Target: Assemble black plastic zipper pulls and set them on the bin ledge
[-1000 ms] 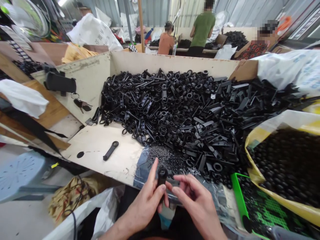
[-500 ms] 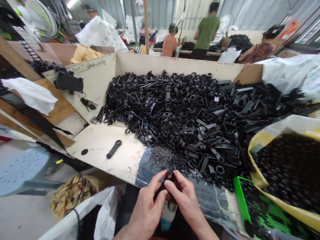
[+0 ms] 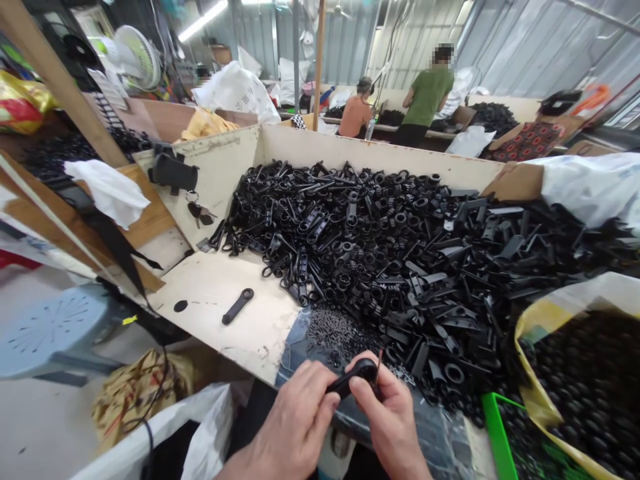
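Both hands meet at the bottom centre over the near edge of the work table [image 3: 210, 293]. My left hand [image 3: 295, 420] pinches the lower end of a black plastic lever piece [image 3: 356, 375] between thumb and fingers. My right hand [image 3: 390, 417] is closed on the rounded top end of the same piece, with a thin pin sticking up by the fingertips. Just beyond the hands lies a patch of small dark pins [image 3: 340, 330] on clear plastic sheet. A large heap of black plastic parts [image 3: 400, 247] fills the table behind.
One loose black lever [image 3: 238, 306] and a small black disc [image 3: 181, 306] lie on the bare board at left. A yellow bag of black round parts [image 3: 590, 373] and a green crate [image 3: 495, 433] sit at right. A blue stool [image 3: 50, 333] stands at left. Other people work at a far table.
The black piece has tipped from upright to lying nearly flat between my hands. My right hand now pinches its rounded end. The camera has tilted up and the scene has shifted right.
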Action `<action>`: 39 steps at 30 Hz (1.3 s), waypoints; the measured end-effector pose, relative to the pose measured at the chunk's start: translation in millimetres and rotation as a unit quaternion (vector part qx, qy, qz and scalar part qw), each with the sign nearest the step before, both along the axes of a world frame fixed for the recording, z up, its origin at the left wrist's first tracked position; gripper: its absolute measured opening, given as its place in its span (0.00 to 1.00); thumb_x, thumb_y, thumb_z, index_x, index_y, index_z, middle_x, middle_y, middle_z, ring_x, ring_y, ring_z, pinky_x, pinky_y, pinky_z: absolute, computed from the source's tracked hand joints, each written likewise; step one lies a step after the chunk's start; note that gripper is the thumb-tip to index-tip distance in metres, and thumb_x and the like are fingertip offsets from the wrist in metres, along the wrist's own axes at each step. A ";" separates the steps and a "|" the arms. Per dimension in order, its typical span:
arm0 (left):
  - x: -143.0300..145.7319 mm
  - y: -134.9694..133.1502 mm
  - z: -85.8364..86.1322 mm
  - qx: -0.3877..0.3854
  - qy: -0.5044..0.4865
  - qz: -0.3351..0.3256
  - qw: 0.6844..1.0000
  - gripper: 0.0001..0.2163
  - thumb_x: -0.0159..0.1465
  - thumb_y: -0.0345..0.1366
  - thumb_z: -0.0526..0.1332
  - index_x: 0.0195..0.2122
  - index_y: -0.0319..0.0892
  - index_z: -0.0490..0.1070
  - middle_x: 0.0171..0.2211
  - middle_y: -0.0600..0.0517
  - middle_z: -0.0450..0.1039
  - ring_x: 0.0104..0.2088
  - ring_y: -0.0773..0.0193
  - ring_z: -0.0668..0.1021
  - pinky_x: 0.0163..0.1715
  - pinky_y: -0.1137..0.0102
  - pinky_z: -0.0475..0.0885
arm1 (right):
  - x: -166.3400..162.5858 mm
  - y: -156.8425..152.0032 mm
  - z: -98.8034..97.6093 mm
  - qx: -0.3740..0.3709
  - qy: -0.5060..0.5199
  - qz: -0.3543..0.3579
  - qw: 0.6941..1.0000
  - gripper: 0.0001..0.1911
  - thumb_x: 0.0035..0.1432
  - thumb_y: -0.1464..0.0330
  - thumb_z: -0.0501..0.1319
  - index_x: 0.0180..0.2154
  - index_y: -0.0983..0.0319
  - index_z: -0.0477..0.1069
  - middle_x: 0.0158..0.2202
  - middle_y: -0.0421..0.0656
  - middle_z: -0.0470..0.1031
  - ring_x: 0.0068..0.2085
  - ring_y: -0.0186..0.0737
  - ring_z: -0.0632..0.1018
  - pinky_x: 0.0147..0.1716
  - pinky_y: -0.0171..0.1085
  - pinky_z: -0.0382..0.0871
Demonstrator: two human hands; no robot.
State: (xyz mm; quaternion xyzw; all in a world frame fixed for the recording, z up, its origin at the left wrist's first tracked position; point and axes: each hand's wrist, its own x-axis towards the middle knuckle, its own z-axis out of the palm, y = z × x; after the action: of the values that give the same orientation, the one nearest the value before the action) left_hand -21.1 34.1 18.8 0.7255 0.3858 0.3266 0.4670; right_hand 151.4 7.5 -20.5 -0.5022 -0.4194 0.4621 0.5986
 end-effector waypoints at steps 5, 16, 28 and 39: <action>7.4 -19.9 -42.9 -0.020 -0.074 0.167 0.983 0.11 0.65 0.39 0.66 0.48 0.54 0.81 0.50 0.46 0.81 0.56 0.44 0.76 0.63 0.56 0.61 | -12.1 -2.4 -5.1 -0.102 0.080 -0.010 0.992 0.22 0.52 0.51 0.73 0.40 0.61 0.80 0.28 0.40 0.74 0.24 0.31 0.66 0.22 0.30 0.61; 14.5 -12.9 -46.9 -0.138 -0.117 0.216 0.959 0.08 0.60 0.40 0.71 0.41 0.51 0.83 0.48 0.44 0.80 0.54 0.43 0.75 0.63 0.56 0.59 | -29.2 15.4 -11.6 -0.142 0.147 -0.011 0.979 0.26 0.48 0.48 0.74 0.35 0.63 0.78 0.22 0.34 0.64 0.19 0.24 0.53 0.17 0.28 0.47; -64.7 45.1 -20.0 0.184 0.260 0.284 0.904 0.10 0.71 0.37 0.55 0.34 0.45 0.73 0.36 0.46 0.77 0.39 0.52 0.77 0.42 0.62 0.70 | -24.1 25.4 -2.0 -0.114 0.047 0.031 0.992 0.27 0.57 0.49 0.68 0.52 0.58 0.78 0.33 0.41 0.73 0.19 0.26 0.57 0.16 0.30 0.50; -132.7 99.5 -56.5 0.263 0.400 0.311 0.821 0.10 0.68 0.35 0.55 0.39 0.40 0.76 0.41 0.40 0.77 0.41 0.47 0.76 0.41 0.58 0.66 | -31.4 122.4 19.8 0.008 -0.482 0.071 0.873 0.09 0.64 0.69 0.62 0.44 0.60 0.78 0.39 0.43 0.78 0.37 0.42 0.80 0.37 0.37 0.71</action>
State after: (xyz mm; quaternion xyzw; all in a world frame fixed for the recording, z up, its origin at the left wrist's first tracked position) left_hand -153.7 133.6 -37.7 0.7289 0.6437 0.2244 -0.0633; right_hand 120.0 129.9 -0.7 -0.6269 -0.6940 0.2004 0.2921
